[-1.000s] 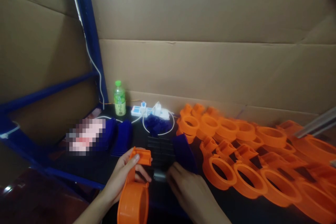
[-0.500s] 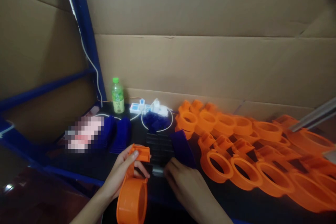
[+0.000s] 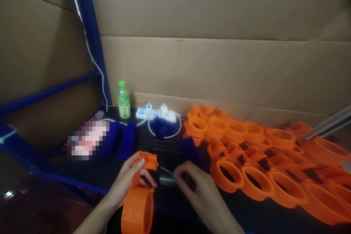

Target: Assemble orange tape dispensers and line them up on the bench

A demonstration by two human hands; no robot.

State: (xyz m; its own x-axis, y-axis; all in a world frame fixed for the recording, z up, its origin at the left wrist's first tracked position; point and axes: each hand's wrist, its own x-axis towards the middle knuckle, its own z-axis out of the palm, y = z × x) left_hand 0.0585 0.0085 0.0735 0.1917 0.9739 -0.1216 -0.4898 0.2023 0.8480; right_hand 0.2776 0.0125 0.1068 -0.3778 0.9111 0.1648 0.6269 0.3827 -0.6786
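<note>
My left hand [image 3: 124, 181] is closed round the neck of an orange tape dispenser [image 3: 137, 208], its thumb on the slotted end and the round ring hanging below. My right hand [image 3: 204, 188] pinches a thin silvery strip [image 3: 166, 170] between thumb and fingertips, just right of the dispenser's slotted end and apart from it. Below that strip, a pale metallic piece [image 3: 166, 180] lies on the dark tabletop. Behind it are dark ridged pieces [image 3: 166, 150], whose kind I cannot make out. A dark blue piece [image 3: 190, 150] is beyond my right hand.
Rows of orange tape dispensers [image 3: 256, 182] fill the right side. Blue stacked pieces [image 3: 126, 142] stand at left, near a green-capped bottle [image 3: 124, 102]. A white power strip [image 3: 142, 112] with cables lies at the back. Cardboard [image 3: 208, 65] walls the table; a blue post [image 3: 91, 40] rises left.
My right hand has lifted slightly from the tabletop and now shows the thin silvery strip in its pinch. My left hand and its tape dispenser have hardly moved.
</note>
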